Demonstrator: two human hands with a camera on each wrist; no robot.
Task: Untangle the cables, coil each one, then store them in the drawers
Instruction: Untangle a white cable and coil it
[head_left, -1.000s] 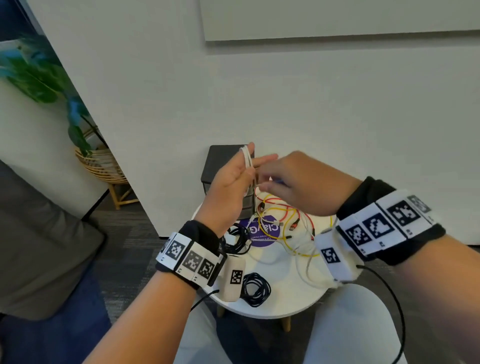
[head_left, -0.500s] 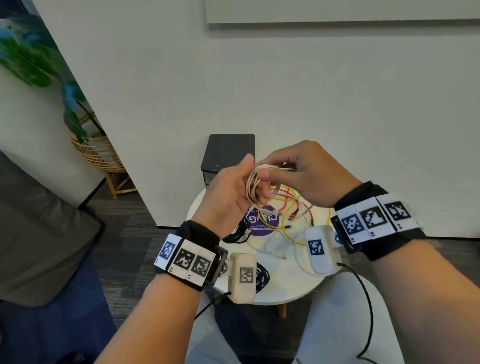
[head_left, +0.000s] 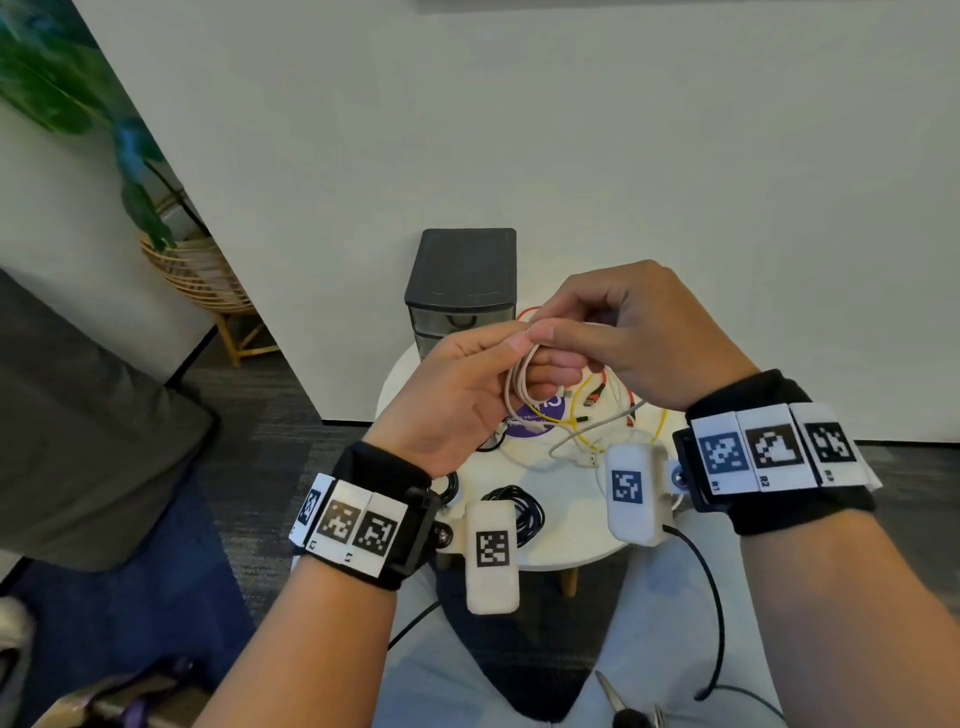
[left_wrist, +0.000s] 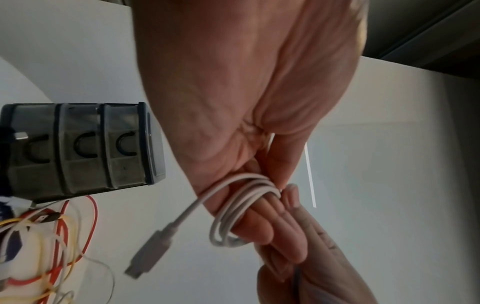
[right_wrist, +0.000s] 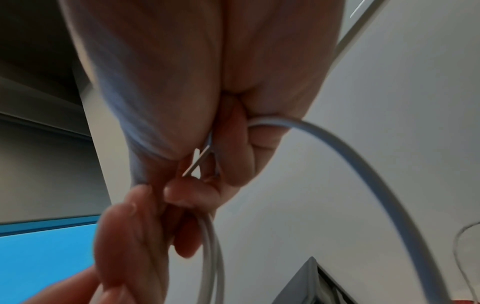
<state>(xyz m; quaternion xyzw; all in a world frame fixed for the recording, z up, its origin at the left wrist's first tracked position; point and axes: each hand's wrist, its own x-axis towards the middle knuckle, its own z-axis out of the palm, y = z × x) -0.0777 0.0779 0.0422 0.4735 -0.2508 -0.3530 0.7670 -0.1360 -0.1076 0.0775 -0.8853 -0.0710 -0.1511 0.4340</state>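
- White wall stands behind a small round bench carrying a dark drawer unit.
- Left hand grips a coiled white cable looped round its fingers, raised above the bench.
- Right hand pinches the same cable beside the left.
- Red, yellow and white tangled cables lie on the bench, a coiled black cable nearer the front.

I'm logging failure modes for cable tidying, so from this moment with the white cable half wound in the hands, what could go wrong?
1. The white cable is looped loosely round fingers of the left hand; the loops may spring open when slid off.
2. Its USB plug dangles free above the tangled cables and might snag there.
3. The right hand only pinches the loops, so a slip could drop the coil onto the white table.
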